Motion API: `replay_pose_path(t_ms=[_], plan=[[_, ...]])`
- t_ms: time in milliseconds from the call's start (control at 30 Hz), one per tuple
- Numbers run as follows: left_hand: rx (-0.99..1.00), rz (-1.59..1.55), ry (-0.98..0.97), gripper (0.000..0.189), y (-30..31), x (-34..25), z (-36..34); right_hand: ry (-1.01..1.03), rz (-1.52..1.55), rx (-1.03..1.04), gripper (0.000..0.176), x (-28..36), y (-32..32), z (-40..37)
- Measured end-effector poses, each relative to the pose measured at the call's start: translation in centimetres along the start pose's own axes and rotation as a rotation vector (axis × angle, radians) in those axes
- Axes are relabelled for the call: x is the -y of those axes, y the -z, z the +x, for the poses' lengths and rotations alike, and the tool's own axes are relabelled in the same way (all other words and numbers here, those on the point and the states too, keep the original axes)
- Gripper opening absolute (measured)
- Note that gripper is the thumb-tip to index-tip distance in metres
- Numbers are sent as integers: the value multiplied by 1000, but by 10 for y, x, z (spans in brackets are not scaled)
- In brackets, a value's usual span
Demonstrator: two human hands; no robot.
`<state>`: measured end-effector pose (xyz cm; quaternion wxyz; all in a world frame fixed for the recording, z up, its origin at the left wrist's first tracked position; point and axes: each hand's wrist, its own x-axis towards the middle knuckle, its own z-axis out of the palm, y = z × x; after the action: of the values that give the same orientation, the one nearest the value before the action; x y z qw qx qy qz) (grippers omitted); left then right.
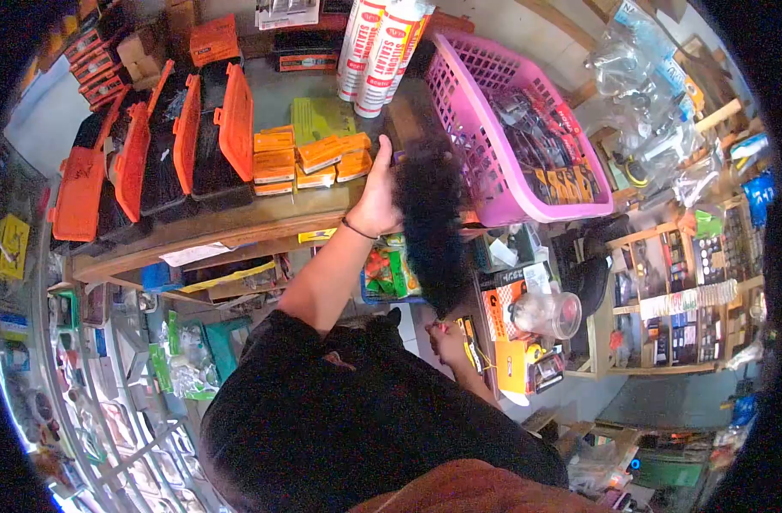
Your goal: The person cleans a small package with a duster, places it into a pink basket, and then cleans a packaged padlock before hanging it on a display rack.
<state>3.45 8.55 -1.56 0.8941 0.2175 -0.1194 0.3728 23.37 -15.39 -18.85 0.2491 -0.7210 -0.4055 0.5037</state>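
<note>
A fluffy black duster [433, 222], blurred, hangs upright in the middle of the view. My right hand [448, 342] is closed at its lower end, where the handle itself is hidden. My left hand [379, 195] is at the counter's front edge with its thumb stretched out; the duster covers its other fingers. Left of that hand lie small orange boxes [322, 154] in stacks. White sealant tubes [378, 68] stand behind it on the glass counter [297, 201]. A pink basket [493, 162] full of packaged items is just right of the duster.
Black bins with orange lids [233, 115] line the counter's left part. Below the basket are a clear plastic jar [549, 315] and an orange box [510, 368]. Wooden shelves [681, 299] with goods stand at the right, and plastic bags hang above them.
</note>
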Motion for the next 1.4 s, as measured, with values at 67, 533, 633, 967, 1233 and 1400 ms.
replay_pose_path(t_ms=[67, 533, 633, 967, 1233, 1400], plan=[[-296, 29, -61, 92, -9, 3, -3, 102, -210, 1, 29, -17, -9, -1], [23, -360, -23, 94, 14, 5, -6, -10, 42, -108, 25, -36, 10, 17], [266, -145, 106, 97, 53, -1, 11, 422, -235, 87, 26, 13, 0, -18], [363, -207, 90, 99, 62, 3, 11, 233, -238, -85, 24, -12, 7, 0], [145, -143, 25, 88, 23, 1, -6, 62, -35, -104, 30, -26, 21, 9], [143, -174, 69, 88, 29, -1, 2, 243, -220, 19, 29, 7, 13, -17]])
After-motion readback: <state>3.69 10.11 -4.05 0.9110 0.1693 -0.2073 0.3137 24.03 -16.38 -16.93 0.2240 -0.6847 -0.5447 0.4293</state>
